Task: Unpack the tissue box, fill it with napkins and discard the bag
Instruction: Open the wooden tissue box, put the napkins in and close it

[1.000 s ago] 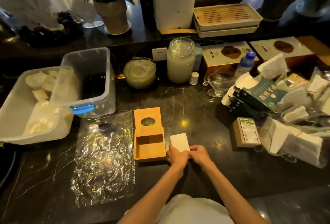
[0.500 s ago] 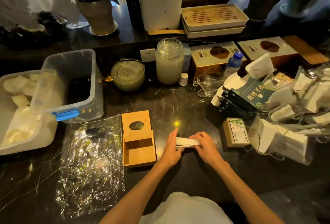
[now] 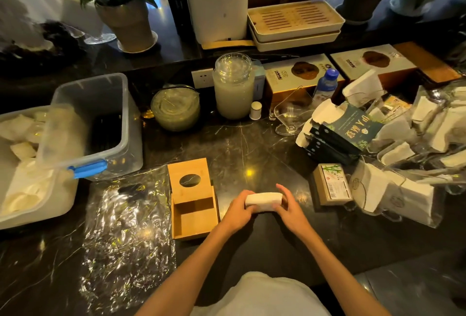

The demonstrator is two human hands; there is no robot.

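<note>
Well, I see open room on the black marble counter [image 3: 252, 144] just past the hands, all the way back to the tall glass jar [image 3: 233, 88]. The near edge of the counter runs close under the arms.

Just left of the left hand [image 3: 237, 212] sits the light wooden tissue box [image 3: 194, 236]. Its lid with the round hole is slid back, so the near half is open. Further left lies the crinkly clear plastic bag [image 3: 126, 227], spread flat. Right of the right hand [image 3: 292, 212], a small brown cardboard pack [image 3: 331, 184] sits near, with a crowded heap of white napkin packs [image 3: 403, 189] beyond it.

Both hands face each other, fingers curled round the ends of the white folded napkin stack [image 3: 263, 201], which lies sideways between them.

I count two hands, one napkin stack, one wooden box, one bag and one brown pack.
</note>
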